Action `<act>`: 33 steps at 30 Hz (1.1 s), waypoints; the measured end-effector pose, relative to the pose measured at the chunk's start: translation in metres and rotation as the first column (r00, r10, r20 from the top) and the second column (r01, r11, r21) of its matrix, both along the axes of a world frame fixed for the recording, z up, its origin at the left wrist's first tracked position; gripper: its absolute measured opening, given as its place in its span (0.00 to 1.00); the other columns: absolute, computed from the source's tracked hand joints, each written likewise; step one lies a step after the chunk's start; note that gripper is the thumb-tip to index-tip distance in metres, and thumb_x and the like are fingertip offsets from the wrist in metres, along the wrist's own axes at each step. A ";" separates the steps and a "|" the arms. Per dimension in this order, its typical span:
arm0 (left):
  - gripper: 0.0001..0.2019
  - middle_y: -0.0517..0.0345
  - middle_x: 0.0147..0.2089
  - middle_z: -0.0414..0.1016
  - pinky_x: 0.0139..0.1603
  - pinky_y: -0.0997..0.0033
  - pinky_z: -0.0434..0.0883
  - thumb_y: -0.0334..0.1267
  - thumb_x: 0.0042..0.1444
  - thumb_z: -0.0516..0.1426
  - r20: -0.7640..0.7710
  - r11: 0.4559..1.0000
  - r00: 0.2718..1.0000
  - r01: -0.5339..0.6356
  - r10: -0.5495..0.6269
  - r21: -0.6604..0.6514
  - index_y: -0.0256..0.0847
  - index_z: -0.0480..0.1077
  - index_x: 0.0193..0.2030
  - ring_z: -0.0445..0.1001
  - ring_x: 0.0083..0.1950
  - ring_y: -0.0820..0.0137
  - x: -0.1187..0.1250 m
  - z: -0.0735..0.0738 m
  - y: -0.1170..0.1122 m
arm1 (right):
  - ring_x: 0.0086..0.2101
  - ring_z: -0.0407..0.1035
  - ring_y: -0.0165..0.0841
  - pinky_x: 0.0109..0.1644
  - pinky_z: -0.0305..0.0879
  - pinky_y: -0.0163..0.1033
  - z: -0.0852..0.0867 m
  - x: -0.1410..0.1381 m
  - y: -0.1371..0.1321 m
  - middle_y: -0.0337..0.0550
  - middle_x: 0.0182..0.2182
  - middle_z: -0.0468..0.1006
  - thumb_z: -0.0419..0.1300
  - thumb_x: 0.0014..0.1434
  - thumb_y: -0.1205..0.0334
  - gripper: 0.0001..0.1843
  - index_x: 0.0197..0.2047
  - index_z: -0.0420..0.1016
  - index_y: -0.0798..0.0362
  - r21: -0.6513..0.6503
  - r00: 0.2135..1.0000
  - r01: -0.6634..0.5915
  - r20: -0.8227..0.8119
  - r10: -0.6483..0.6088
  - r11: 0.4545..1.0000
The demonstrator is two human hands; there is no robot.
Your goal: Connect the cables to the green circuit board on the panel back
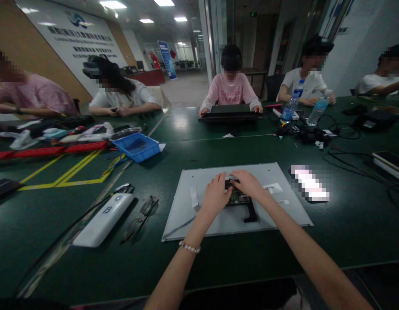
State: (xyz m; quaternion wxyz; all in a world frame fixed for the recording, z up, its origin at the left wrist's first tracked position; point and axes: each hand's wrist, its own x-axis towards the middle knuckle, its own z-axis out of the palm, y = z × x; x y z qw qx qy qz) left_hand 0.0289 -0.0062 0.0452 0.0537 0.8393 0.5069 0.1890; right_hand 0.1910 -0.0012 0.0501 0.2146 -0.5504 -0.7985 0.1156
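A grey flat display panel lies on the green table, with a green circuit board over its middle. My left hand is closed at the board's left end, thumb on its near side and fingers curled by the far edge. Around the far edge, my right hand bends its fingers close to the left fingertips. A small pale piece, perhaps a connector or tape, shows between the fingertips; its details are hidden. From the board's near side a black bracket-like piece sticks out over the panel.
Left of the panel lie eyeglasses and a white power bank with a cable. A blue tray sits farther back. A lit phone lies to the right; bottles and cables stand beyond. Several people sit around the table.
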 end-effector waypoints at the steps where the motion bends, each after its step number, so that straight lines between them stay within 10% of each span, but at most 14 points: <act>1: 0.25 0.43 0.59 0.63 0.54 0.59 0.64 0.37 0.57 0.53 0.015 1.000 1.000 -0.007 0.007 0.002 0.36 0.53 0.61 0.66 0.56 0.57 0.001 -0.005 0.002 | 0.44 0.68 0.37 0.46 0.68 0.48 -0.002 -0.003 0.002 0.47 0.49 0.69 0.56 0.62 0.57 0.18 0.53 0.66 0.55 -0.006 1.000 0.000 0.005 0.000 1.000; 15: 0.27 0.41 0.55 0.64 0.55 0.59 0.65 0.39 0.58 0.53 0.178 0.997 0.984 -0.015 0.029 -0.080 0.33 0.52 0.62 0.68 0.54 0.57 -0.006 -0.033 0.004 | 0.42 0.69 0.34 0.46 0.61 0.35 -0.021 -0.009 0.023 0.47 0.41 0.77 0.50 0.63 0.67 0.13 0.42 0.76 0.53 0.003 0.993 0.058 0.103 -0.058 0.998; 33: 0.24 0.43 0.58 0.63 0.58 0.57 0.62 0.43 0.60 0.51 0.203 0.997 0.979 -0.006 0.020 -0.071 0.35 0.55 0.60 0.67 0.56 0.58 -0.007 -0.039 0.006 | 0.46 0.68 0.35 0.50 0.61 0.37 -0.045 0.093 -0.008 0.48 0.44 0.76 0.49 0.59 0.71 0.17 0.46 0.74 0.54 0.087 0.933 0.289 0.198 -0.301 0.953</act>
